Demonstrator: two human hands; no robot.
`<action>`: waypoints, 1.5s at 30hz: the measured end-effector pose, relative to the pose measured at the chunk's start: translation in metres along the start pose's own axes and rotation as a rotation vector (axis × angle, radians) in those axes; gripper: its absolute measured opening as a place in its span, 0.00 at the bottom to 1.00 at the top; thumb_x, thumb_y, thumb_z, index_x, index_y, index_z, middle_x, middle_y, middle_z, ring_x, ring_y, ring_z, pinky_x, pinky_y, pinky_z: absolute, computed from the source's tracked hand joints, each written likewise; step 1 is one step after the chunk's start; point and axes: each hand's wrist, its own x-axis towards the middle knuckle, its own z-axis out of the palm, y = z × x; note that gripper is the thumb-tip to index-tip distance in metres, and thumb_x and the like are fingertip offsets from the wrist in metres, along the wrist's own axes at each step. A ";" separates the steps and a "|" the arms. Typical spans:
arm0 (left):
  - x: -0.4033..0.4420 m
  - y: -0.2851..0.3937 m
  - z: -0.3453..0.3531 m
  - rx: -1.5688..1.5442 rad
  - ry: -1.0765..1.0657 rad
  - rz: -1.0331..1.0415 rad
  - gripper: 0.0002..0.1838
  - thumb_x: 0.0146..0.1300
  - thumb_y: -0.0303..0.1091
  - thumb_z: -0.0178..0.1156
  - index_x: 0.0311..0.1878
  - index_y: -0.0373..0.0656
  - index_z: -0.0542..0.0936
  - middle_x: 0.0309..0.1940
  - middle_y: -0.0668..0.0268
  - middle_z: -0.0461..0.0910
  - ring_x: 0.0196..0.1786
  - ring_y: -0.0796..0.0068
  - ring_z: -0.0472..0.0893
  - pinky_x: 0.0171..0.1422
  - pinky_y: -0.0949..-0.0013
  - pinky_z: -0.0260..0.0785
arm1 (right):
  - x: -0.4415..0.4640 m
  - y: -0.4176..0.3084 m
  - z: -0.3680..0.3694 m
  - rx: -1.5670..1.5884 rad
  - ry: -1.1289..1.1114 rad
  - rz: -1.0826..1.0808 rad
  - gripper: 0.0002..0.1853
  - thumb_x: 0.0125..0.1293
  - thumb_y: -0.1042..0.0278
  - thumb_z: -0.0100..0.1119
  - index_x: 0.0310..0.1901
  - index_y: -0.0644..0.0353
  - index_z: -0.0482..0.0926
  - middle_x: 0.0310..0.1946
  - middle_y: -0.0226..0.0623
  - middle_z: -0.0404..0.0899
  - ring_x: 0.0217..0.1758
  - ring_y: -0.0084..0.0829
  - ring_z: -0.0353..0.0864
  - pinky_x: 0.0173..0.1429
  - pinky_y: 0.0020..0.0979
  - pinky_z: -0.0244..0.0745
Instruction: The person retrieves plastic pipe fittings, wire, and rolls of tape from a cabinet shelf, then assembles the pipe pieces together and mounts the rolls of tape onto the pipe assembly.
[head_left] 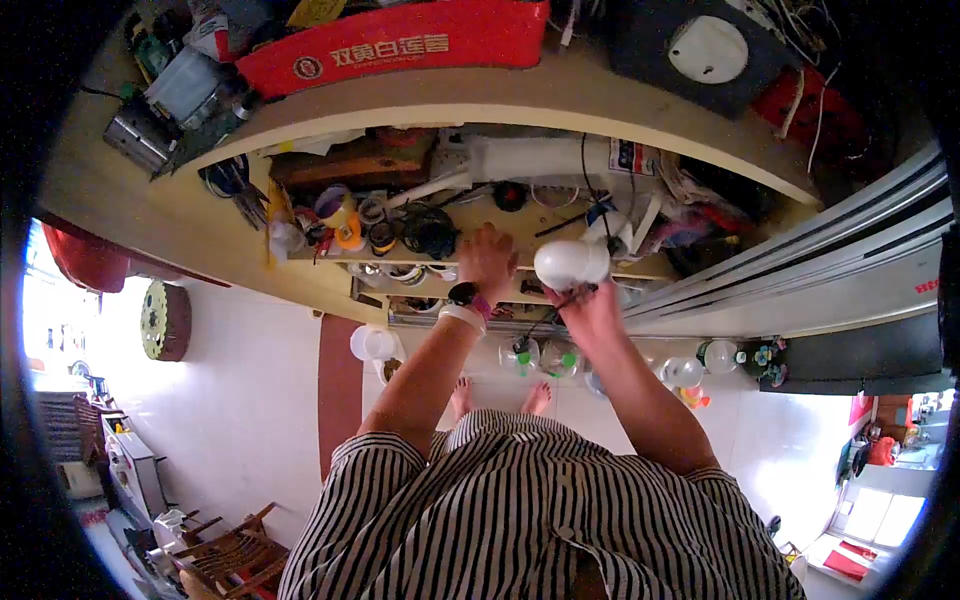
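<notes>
My right hand (593,310) is closed around a white, rounded device (572,264) with a dark cable; its exact kind is unclear. The device is held up in front of the open shelf compartment. With fingers stretched forward, my left hand (487,258) reaches to the front of the shelf (545,222) and holds nothing that I can see. A dark coil of cable (430,232) lies just left of its fingers. Left of that stand rolls of tape (382,237) and a yellow-and-white container (340,218).
A red box (400,48) and a dark panel with a white disc (708,50) are on the upper surface. Clear plastic jars (560,358) stand on the floor below. A round stool (165,320) is at left, a wooden chair (235,555) at lower left.
</notes>
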 end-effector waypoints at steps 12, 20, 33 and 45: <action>0.029 -0.063 -0.009 0.268 0.132 -0.077 0.18 0.57 0.37 0.60 0.52 0.49 0.79 0.60 0.55 0.70 0.63 0.55 0.69 0.61 0.51 0.63 | 0.058 0.019 0.029 -0.335 0.217 -0.144 0.38 0.57 0.67 0.73 0.63 0.42 0.58 0.47 0.33 0.68 0.36 0.33 0.77 0.39 0.28 0.82; 0.035 -0.044 -0.021 0.188 0.089 -0.027 0.18 0.55 0.38 0.62 0.50 0.51 0.80 0.61 0.56 0.68 0.64 0.55 0.67 0.63 0.48 0.61 | 0.053 0.028 -0.023 -0.652 0.295 -0.292 0.39 0.59 0.62 0.72 0.66 0.50 0.56 0.44 0.35 0.76 0.38 0.26 0.77 0.38 0.27 0.79; -0.029 -0.006 -0.016 -0.597 0.097 -0.231 0.09 0.58 0.36 0.61 0.42 0.48 0.81 0.39 0.55 0.79 0.42 0.50 0.80 0.43 0.52 0.74 | 0.076 0.077 -0.036 -0.883 -0.191 0.151 0.20 0.65 0.61 0.65 0.56 0.55 0.72 0.31 0.34 0.80 0.25 0.23 0.78 0.25 0.26 0.74; -0.052 -0.027 -0.052 -0.704 0.042 -0.426 0.19 0.62 0.37 0.62 0.55 0.46 0.76 0.49 0.51 0.76 0.45 0.51 0.81 0.44 0.55 0.75 | 0.085 0.002 -0.015 -1.532 0.016 -0.397 0.10 0.68 0.66 0.57 0.46 0.61 0.77 0.26 0.41 0.80 0.23 0.30 0.81 0.27 0.36 0.77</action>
